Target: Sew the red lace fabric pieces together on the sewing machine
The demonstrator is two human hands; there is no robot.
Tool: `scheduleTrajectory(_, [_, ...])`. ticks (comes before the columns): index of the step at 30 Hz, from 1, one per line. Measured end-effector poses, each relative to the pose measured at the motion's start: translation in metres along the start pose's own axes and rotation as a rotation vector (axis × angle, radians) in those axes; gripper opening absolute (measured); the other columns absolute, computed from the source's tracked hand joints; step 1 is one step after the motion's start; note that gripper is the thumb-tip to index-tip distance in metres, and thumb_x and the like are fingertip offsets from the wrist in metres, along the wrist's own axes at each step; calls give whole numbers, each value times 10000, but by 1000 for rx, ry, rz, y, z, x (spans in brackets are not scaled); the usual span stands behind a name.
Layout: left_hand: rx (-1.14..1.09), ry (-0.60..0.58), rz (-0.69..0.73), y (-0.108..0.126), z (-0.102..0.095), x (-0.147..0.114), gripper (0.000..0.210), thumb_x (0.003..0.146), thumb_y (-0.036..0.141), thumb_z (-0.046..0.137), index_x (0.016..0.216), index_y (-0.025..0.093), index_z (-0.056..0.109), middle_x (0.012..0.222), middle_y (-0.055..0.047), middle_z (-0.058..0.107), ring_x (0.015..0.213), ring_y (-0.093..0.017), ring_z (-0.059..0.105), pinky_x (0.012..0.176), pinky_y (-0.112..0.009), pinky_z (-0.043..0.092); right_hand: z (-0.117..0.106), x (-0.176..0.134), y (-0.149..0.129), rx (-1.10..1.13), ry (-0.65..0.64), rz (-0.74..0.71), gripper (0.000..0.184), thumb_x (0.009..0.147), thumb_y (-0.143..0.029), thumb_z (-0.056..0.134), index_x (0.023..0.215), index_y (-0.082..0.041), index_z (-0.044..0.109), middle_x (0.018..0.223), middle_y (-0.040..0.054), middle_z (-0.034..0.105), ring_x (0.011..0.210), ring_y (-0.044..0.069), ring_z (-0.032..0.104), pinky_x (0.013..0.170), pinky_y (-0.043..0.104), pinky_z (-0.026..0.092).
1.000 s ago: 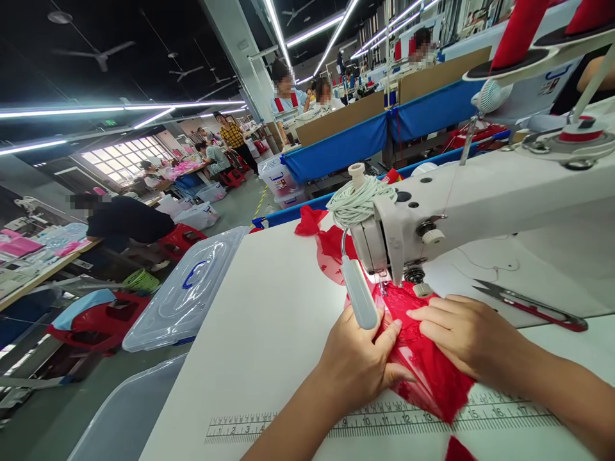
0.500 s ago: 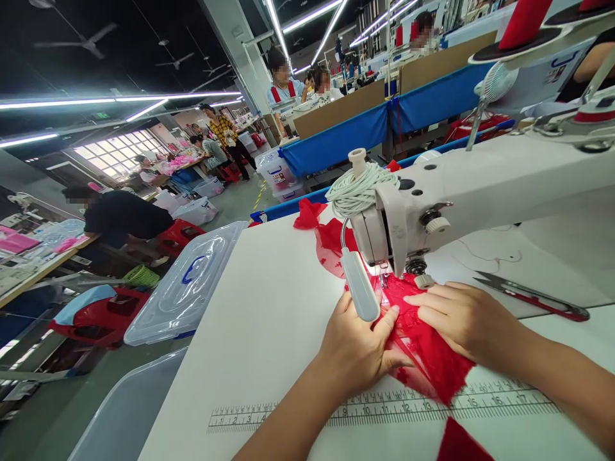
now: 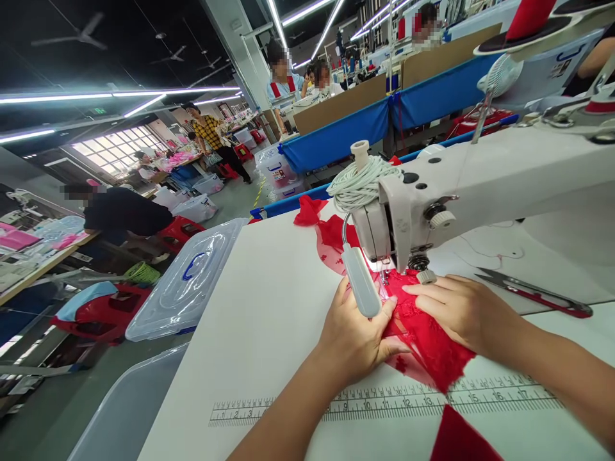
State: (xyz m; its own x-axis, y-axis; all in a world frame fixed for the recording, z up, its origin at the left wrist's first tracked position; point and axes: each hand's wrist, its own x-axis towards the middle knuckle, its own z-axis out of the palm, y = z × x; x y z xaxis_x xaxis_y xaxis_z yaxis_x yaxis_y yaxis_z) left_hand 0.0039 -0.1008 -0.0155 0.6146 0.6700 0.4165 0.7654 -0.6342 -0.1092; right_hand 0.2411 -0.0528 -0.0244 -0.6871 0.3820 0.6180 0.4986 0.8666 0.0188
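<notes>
Red lace fabric (image 3: 427, 330) with a sheer part lies under the needle area of a white sewing machine (image 3: 500, 186). My left hand (image 3: 358, 330) rests on the sheer left side, thumb and fingers spread; a small grey lamp (image 3: 361, 282) hides some of its fingers. On the right side of the lace, my right hand (image 3: 456, 310) lies with fingers stretched out flat, close to the presser foot (image 3: 384, 276). More red fabric (image 3: 331, 234) spreads behind the machine head. The needle tip is too small to make out.
Thread snips (image 3: 535, 292) lie right of my right hand. A printed ruler scale (image 3: 384, 403) runs along the white table (image 3: 240, 307), with a red fabric piece (image 3: 461, 438) at the near edge. Lidded plastic box (image 3: 187, 282) stands left; co-workers sit beyond.
The red lace has shifted slightly away from me, toward the needle, and both hands have moved a little with it. In the background, a person in a yellow checked shirt has changed posture.
</notes>
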Motion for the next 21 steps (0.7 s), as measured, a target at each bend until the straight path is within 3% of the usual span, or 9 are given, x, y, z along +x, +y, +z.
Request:
scheduleTrajectory(6, [-18, 24, 11, 2, -5, 3, 733, 1007, 665, 212, 1295, 166, 665, 1161, -138, 713, 1144, -325, 613, 1078, -564, 418, 0, -2, 0, -6, -18, -2, 295, 731, 57, 429, 712, -206, 562, 940, 52, 759, 648, 172, 510, 615, 295, 393])
scheduleTrajectory(13, [-31, 38, 12, -3, 0, 3, 727, 1012, 663, 200, 1270, 181, 679, 1142, -134, 723, 1062, -283, 645, 1020, -491, 482, 1, -2, 0, 18, -14, 13, 326, 717, 59, 412, 772, -197, 606, 968, 54, 765, 667, 176, 561, 599, 307, 430])
scheduleTrajectory(18, [-39, -59, -29, 1, -9, 3, 620, 1024, 613, 314, 1319, 169, 629, 1236, -144, 690, 1089, -299, 638, 1020, -498, 482, 2, 0, 4, 105, -14, 62, 456, 785, 47, 380, 1057, -174, 672, 929, 52, 763, 734, 179, 665, 628, 291, 519])
scheduleTrajectory(21, [-165, -192, -78, -3, -21, 11, 522, 1008, 582, 419, 1218, 171, 664, 1152, -134, 710, 1066, -303, 640, 987, -480, 499, 5, 0, 7, 156, -39, 113, 482, 829, 16, 360, 1135, -177, 679, 1026, 67, 764, 824, 176, 715, 665, 274, 567])
